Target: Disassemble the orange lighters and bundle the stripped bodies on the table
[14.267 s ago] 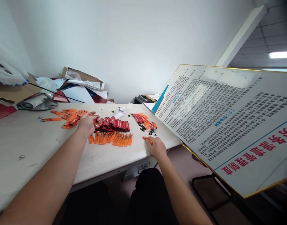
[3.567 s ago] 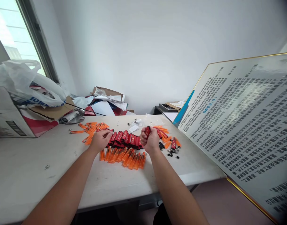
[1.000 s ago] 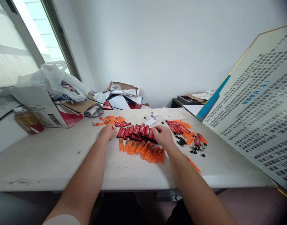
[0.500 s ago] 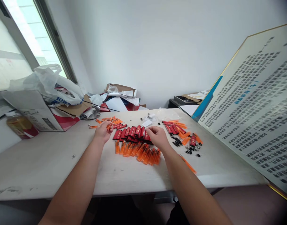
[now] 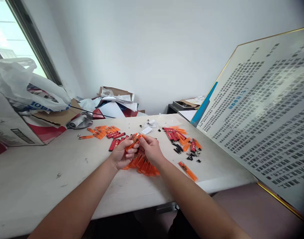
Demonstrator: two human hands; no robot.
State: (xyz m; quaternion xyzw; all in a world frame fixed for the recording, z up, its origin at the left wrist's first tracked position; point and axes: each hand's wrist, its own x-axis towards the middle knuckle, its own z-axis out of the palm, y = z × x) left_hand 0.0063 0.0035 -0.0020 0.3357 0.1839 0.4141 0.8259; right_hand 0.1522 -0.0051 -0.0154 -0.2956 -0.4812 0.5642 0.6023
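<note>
Both my hands meet above the middle of the white table (image 5: 42, 176). My left hand (image 5: 120, 154) is closed round an orange lighter (image 5: 133, 142), which points up and to the right. My right hand (image 5: 150, 149) pinches the upper end of the same lighter. Beneath them lie a row of orange lighters (image 5: 144, 166) and a row of red-wrapped lighters (image 5: 115, 144), partly hidden by my hands.
A loose orange lighter (image 5: 188, 171) lies near the front edge. More red and orange lighters with small black parts (image 5: 183, 141) are to the right, another pile (image 5: 104, 132) to the left. A cardboard box with a plastic bag (image 5: 25, 109) stands left; a printed board (image 5: 261, 109) leans right.
My left hand has brought an orange lighter from the left pile to the middle, and my right hand has come up to grip its end. The camera has swung left.
</note>
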